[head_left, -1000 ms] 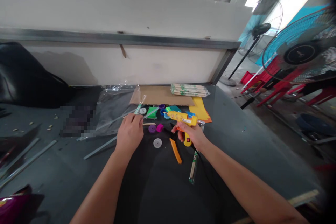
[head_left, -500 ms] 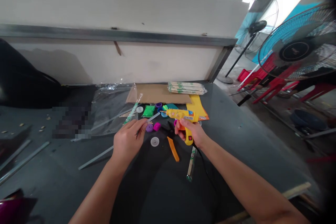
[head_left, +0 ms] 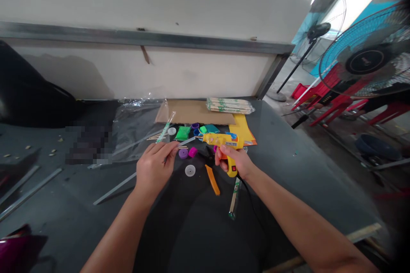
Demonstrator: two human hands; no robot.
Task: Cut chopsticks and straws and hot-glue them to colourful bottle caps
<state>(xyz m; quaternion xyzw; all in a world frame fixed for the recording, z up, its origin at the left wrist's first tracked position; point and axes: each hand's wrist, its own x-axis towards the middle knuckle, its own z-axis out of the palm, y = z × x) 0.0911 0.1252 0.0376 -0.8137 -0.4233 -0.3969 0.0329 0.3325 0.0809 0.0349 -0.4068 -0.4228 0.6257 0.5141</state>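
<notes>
- Across the lower view, broad dark grey tabletop point(head_left: 320, 187), backed by long off-white panel point(head_left: 192, 72) with grey metal rail.
- Beyond the table's right side, large round black fan point(head_left: 365, 62) in wire cage, near red plastic chairs point(head_left: 340, 106).
- At the far left, bulky black bag point(head_left: 28, 89), close to the panel.
- Left of centre, crumpled clear plastic bag point(head_left: 137, 119), lying beside flat brown cardboard sheet point(head_left: 192, 113).
- Over the table's middle, bare left hand point(head_left: 156, 165), thumb and fingertips pinched together on narrow pale translucent strip point(head_left: 186, 141); similar length showing at lower left of the hand, cannot tell whether one piece.
- Farther right, bare right hand point(head_left: 232, 161), clamped round handle of yellow plastic glue gun point(head_left: 221, 140), fingers at orange trigger.
- Between the hands, nozzle of the glue gun, aimed left, right by the strip's free end; touching or apart, cannot tell.
- Behind the glue gun, clear-wrapped bundle of pale wooden sticks point(head_left: 229, 106), with bright yellow sheet point(head_left: 240, 130) in front.
- Below the nozzle, curved orange handle point(head_left: 212, 180).
- Nearer the left hand, green packet point(head_left: 183, 133), white plastic wheel point(head_left: 190, 170), round purple cap point(head_left: 183, 153) and small magenta cap point(head_left: 192, 152).
</notes>
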